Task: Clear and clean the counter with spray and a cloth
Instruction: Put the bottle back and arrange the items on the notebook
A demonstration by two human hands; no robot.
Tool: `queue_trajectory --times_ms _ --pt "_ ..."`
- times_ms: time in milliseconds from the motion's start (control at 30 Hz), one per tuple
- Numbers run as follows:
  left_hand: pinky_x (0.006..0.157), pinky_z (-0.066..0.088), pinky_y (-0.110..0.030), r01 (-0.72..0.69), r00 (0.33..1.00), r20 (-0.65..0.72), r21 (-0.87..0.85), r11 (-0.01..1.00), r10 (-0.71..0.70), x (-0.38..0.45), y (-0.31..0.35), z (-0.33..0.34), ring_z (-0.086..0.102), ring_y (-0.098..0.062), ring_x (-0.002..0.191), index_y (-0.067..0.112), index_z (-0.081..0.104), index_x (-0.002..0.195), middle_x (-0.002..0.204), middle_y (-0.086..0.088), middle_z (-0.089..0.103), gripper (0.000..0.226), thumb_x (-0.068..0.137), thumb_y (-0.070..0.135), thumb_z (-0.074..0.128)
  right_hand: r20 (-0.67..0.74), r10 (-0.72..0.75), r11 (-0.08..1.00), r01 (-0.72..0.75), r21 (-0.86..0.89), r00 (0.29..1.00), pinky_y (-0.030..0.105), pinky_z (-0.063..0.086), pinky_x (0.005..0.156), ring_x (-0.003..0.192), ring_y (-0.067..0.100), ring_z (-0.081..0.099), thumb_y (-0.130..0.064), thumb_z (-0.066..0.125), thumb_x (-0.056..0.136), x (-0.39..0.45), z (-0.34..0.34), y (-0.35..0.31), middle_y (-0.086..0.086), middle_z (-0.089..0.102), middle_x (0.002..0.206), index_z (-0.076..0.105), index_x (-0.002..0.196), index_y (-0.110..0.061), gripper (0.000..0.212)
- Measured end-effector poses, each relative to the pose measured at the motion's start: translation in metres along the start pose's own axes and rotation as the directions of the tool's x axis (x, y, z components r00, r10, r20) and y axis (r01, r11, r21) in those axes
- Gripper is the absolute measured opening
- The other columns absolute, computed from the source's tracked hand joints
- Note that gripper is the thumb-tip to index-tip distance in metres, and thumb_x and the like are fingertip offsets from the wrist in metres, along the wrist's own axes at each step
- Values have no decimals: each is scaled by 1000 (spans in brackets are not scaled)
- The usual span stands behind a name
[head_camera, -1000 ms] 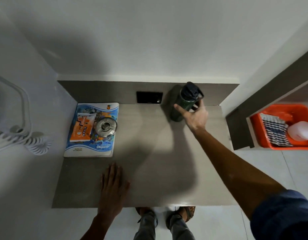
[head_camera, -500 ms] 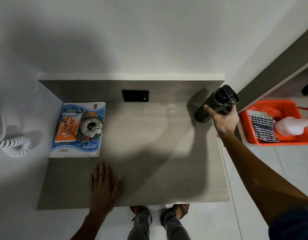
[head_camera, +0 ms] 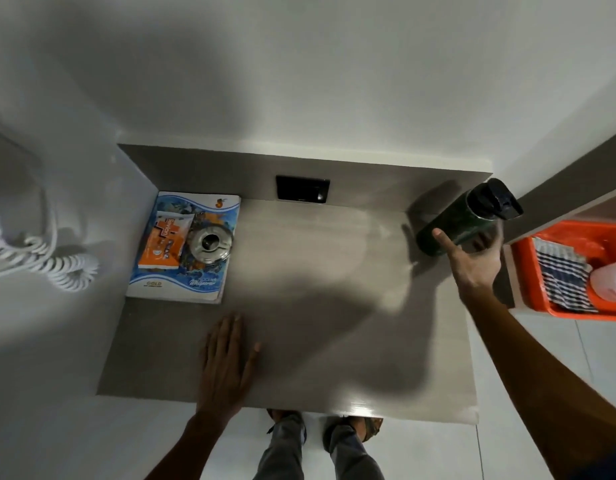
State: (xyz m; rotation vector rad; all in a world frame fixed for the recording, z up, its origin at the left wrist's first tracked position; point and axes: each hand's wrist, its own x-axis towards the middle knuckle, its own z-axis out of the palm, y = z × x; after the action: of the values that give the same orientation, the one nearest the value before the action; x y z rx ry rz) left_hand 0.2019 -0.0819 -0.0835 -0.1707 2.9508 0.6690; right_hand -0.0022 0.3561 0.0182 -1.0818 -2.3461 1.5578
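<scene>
The right hand (head_camera: 474, 261) grips the dark green bottle (head_camera: 460, 220), tilted at the far right corner of the counter (head_camera: 334, 289), thumb across its side. The left hand (head_camera: 226, 365) lies flat, fingers spread, on the near edge. At far left a booklet (head_camera: 181, 247) carries an orange packet (head_camera: 162, 244) and a metal ashtray (head_camera: 211, 242); right of the counter, an orange tray (head_camera: 528, 271) holds a striped cloth (head_camera: 559, 271) and a white spray bottle (head_camera: 611, 282).

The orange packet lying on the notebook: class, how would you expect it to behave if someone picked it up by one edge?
The orange packet looks flat and soft-sided, so it would probably sag rather than stay stiff. Its glossy wrapper may be slippery. It seems light, and, lying loose on the notebook, could slide off if the notebook is tilted.
</scene>
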Motion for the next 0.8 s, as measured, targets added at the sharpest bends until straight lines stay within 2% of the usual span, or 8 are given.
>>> queue_trajectory --times_ms 133,200,267,333,400,533,633,800 --pt "123 33 -43 -129 962 -247 -28 991 118 38 15 -20 50 -37 150 7 55 153 159 -25 57 59 114 48 41 -103 268 963 -262 68 958 51 43 129 151 37 51 -38 102 76 -58 67 14 18 43 166 29 168 -10 122" --pt "123 40 -52 -100 947 -310 -29 995 86 71 13 -34 52 -42 149 2 60 150 160 -29 56 53 110 36 49 27 211 977 -210 -46 977 52 44 127 149 40 53 -36 97 84 -93 116 10 21 49 162 37 163 -6 104" --pt "121 43 -60 11 950 -311 -78 997 -35 105 7 -55 49 -46 153 4 57 155 166 -29 48 54 110 33 50 240 11 987 28 -161 971 50 46 124 144 35 57 -39 93 89 -124 164 -6 19 58 154 46 159 -7 90" --pt "124 37 -59 71 938 -334 -69 995 -90 136 -4 -75 42 -48 158 7 51 161 173 -25 40 55 111 29 48 465 -261 925 357 -130 846 42 50 119 135 26 62 -35 92 90 -148 209 -28 11 63 147 56 157 -14 79" --pt "131 31 -61 88 937 -337 -23 996 -91 163 -23 -89 36 -49 162 5 48 163 175 -26 36 54 113 24 43 659 -418 768 631 -112 625 42 49 120 143 30 56 -33 93 88 -165 253 -50 13 56 159 51 163 -14 89" --pt "134 19 -64 220 957 -185 -30 975 -222 198 -59 -117 24 -49 166 8 45 166 179 -24 28 62 109 34 36 886 -324 551 827 -109 333 54 30 134 166 41 26 -40 96 83 -185 325 -76 17 29 180 26 176 -18 118" --pt "131 24 -63 173 967 -191 8 985 -168 205 -76 -124 28 -49 165 11 51 162 176 -24 34 57 108 30 47 921 -244 475 866 -158 302 54 25 136 170 36 16 -51 92 85 -189 353 -82 12 19 184 19 177 -20 121" --pt "122 39 -69 196 968 -162 -3 981 -194 205 -84 -115 38 -53 158 7 54 159 170 -29 41 61 107 38 49 893 -266 431 873 -227 364 53 36 131 164 38 30 -52 91 85 -198 360 -70 14 30 179 32 174 -18 112"
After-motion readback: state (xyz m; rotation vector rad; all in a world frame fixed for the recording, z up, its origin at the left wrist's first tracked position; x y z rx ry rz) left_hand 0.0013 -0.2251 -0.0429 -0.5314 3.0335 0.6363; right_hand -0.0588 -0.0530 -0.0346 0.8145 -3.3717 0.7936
